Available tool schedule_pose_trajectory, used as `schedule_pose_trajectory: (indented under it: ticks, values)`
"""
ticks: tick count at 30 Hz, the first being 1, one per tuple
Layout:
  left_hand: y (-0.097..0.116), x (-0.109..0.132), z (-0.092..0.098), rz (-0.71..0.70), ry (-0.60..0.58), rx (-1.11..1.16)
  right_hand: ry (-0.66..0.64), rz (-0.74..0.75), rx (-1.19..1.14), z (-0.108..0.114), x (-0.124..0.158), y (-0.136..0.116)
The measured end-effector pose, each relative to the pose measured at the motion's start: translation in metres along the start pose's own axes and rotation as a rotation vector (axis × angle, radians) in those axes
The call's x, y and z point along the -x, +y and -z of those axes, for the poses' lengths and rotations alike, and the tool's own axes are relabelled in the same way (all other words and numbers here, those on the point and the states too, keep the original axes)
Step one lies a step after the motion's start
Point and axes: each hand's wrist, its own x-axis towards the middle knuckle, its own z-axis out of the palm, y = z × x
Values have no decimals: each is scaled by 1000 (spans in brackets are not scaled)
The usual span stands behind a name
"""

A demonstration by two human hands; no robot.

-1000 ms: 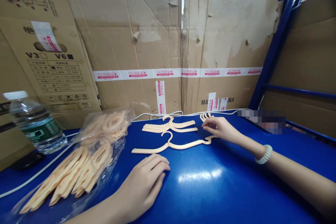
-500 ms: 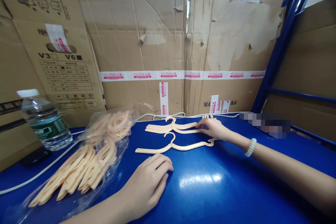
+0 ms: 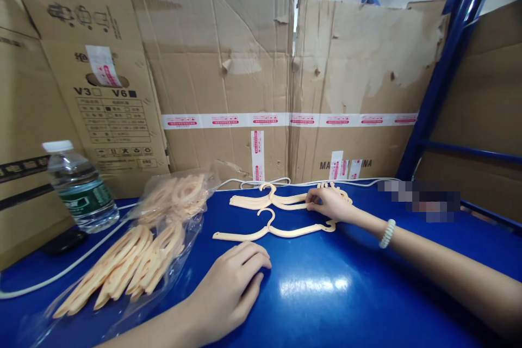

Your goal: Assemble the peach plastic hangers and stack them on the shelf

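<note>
My right hand (image 3: 331, 204) reaches across the blue tabletop (image 3: 350, 293), its fingers pinched together on the right end of a small stack of cream plastic hangers (image 3: 267, 201). A single cream hanger (image 3: 272, 228) lies just in front of that stack, its right end under my wrist. Small cream pieces (image 3: 341, 191) sit right behind the hand. Palm down, my left hand (image 3: 232, 285) rests on the tabletop near me, fingers loosely stretched and holding nothing. A pale bead bracelet (image 3: 386, 232) is on my right wrist.
A clear plastic bag of cream hangers (image 3: 142, 244) lies at the left. A water bottle (image 3: 79, 187) stands further left, with a dark phone (image 3: 61, 242) and a white cable (image 3: 61, 274) beside it. Cardboard boxes (image 3: 228, 81) wall the back. A blue rack post (image 3: 444, 65) rises at right.
My right hand moved left from the small cream pieces to the right end of the hanger stack. The left hand stayed put. The view shifted slightly.
</note>
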Motion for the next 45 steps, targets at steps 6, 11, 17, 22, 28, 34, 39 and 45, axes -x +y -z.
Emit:
schedule_pose_trajectory:
  ticks: [6,11,17,22,28,34,39,45]
  values:
    - [-1,1,2,16,123,-33,36,-80,-204,21,16,1]
    - [-7,-2,8,57,286,-155,82,-124,-379,35,39,-4]
    - [-12,-1,8,149,402,-298,31,-61,-491,31,58,-28]
    - [-16,0,3,147,267,-98,-45,-29,-506,14,69,-48]
    - [-12,-3,3,172,270,0,-103,94,-415,28,61,-31]
    - [-14,-1,-1,175,221,115,214,158,191,47,38,37]
    - [-17,-1,-4,153,233,80,87,243,309,37,29,54]
    - [-15,0,-3,154,217,36,51,268,323,27,22,51]
